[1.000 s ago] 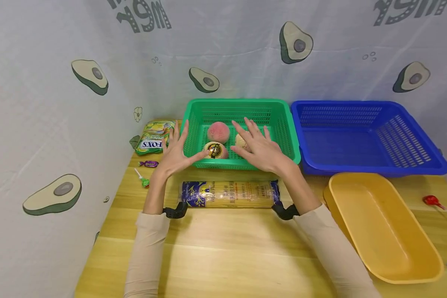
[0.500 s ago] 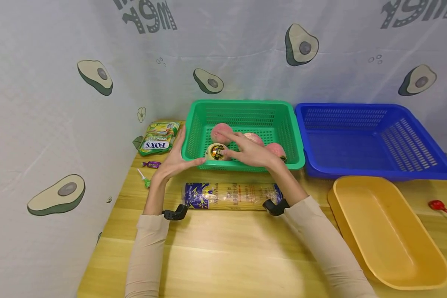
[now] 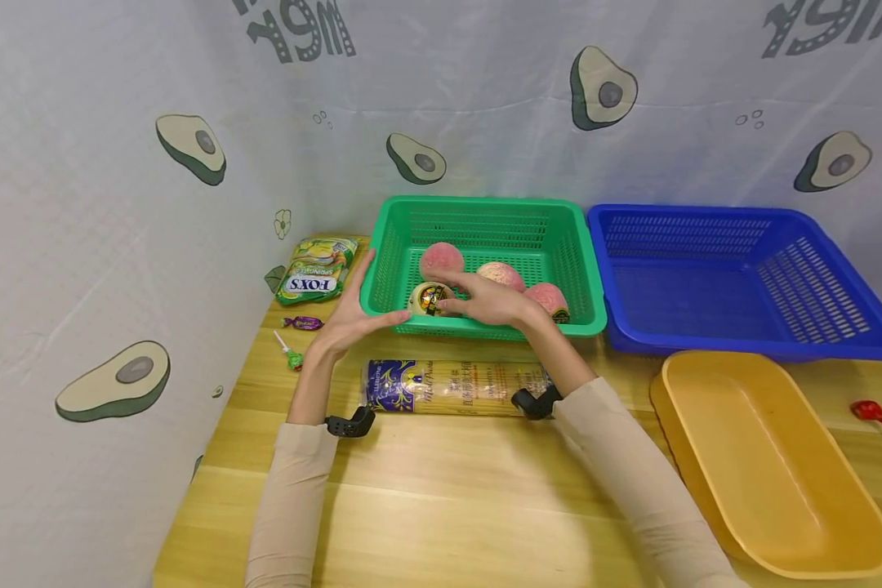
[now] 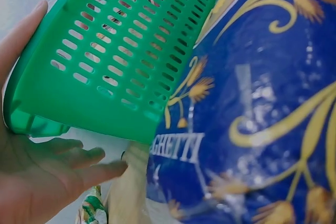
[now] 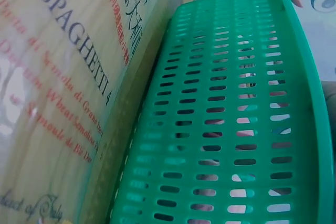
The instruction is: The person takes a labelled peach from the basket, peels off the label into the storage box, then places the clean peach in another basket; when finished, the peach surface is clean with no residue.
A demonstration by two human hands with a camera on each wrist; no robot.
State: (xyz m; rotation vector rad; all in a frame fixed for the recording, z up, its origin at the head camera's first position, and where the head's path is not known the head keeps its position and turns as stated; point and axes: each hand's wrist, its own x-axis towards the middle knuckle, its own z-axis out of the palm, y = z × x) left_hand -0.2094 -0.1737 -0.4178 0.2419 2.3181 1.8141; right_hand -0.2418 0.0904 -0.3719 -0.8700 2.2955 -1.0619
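Observation:
Inside the green basket lie several peaches. My right hand reaches over the front rim and holds a pale peach with a black and gold label, thumb on its near side and fingers behind. A pink peach sits just past those fingers. Two others, a mottled peach and a right-hand peach, lie to the right. My left hand is spread at the basket's front left corner, thumb along the front rim. In the left wrist view, the left hand is beside the basket wall, fingers extended.
A spaghetti pack lies before the basket. A blue basket and a yellow tub stand at right. A Fox's candy bag, a purple-wrapped candy and a green lollipop lie left; a red lollipop is far right.
My right hand has moved left and down from above the basket to the labelled peach, uncovering the peaches at right. My left hand has lowered to the basket's corner.

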